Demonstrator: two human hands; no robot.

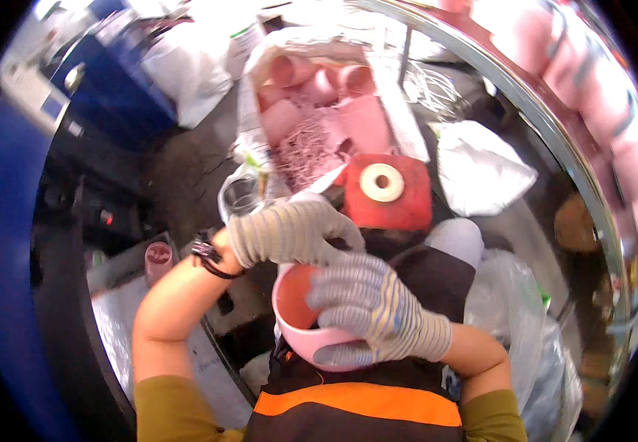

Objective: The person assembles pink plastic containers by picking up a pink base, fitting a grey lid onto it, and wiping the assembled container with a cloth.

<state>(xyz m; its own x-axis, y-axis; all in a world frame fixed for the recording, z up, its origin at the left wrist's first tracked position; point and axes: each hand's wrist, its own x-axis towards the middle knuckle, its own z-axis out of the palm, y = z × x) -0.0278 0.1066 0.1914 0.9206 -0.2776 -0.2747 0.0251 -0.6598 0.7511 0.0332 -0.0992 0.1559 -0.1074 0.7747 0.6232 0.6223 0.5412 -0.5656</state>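
Observation:
A pink plastic pot (310, 346) rests in my lap, its opening facing up. My right hand (378, 306), in a striped grey glove, grips its right side, with fingers over the rim into the opening and the thumb low on the outer wall. My left hand (297, 232), also gloved, is just above the pot's far rim, its fingers curled toward the right hand. Whatever the left fingers may hold is hidden and slightly blurred.
Ahead, a white sack (249, 96) holds several pink pots (367, 121) and curly pink trimmings (304, 151). A cream ring-shaped roll (370, 191) lies on a red block (411, 202). A metal rail (555, 129) curves along the right, near a white bag (481, 169). Blue cabinet (112, 81) at far left.

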